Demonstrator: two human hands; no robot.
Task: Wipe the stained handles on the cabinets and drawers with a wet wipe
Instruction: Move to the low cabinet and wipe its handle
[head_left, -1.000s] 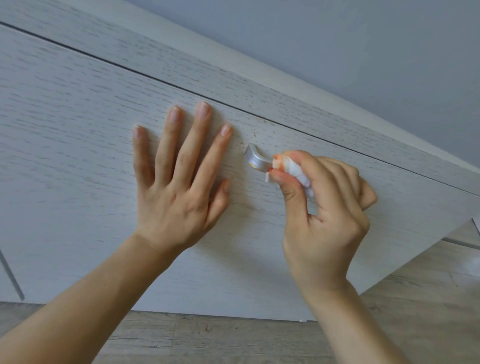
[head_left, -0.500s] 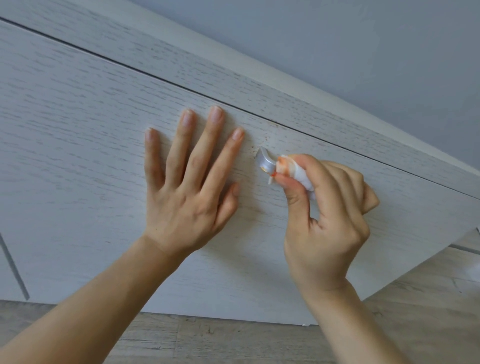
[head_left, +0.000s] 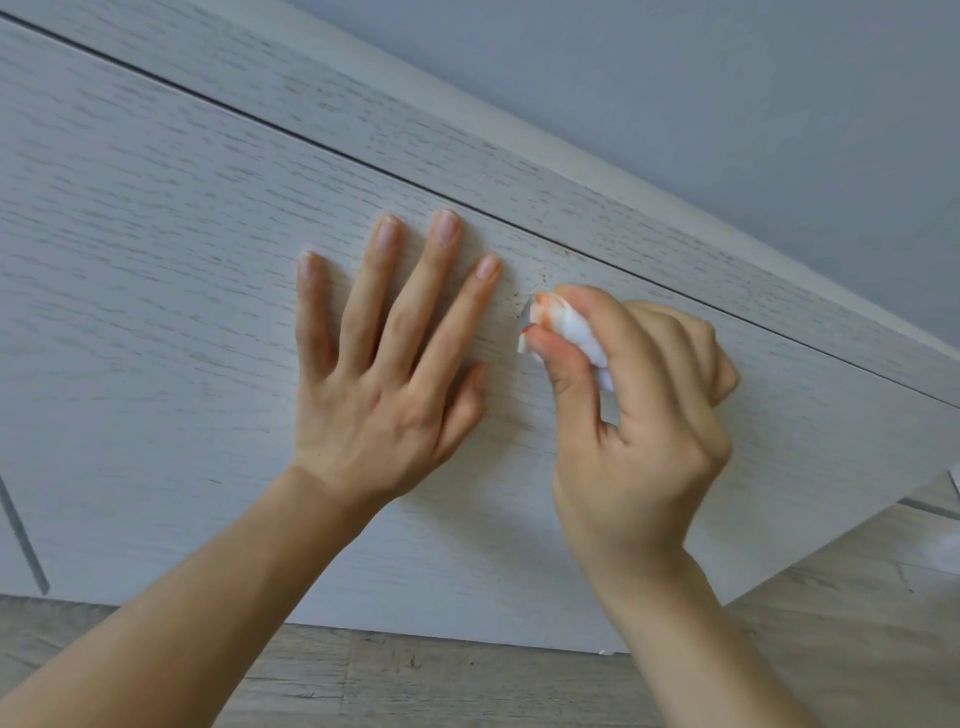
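Observation:
My right hand (head_left: 644, 415) pinches a folded white wet wipe (head_left: 571, 325) with an orange-red stain at its tip. The wipe presses over the end of the silver handle (head_left: 531, 310) on the pale wood-grain drawer front (head_left: 156, 260); only a sliver of metal shows at the wipe's left edge. Small brown specks dot the wood just left of and above the handle. My left hand (head_left: 384, 374) lies flat on the drawer front, fingers spread, just left of the handle and holding nothing.
A dark gap (head_left: 311, 140) separates this drawer front from the panel above it. A grey wall (head_left: 727, 104) rises behind the cabinet. Grey wood-look flooring (head_left: 415, 680) runs along the bottom and lower right.
The wipe has slid left over the handle's exposed end, which was plainly visible before and is now almost covered. My left hand has stayed flat on the drawer front.

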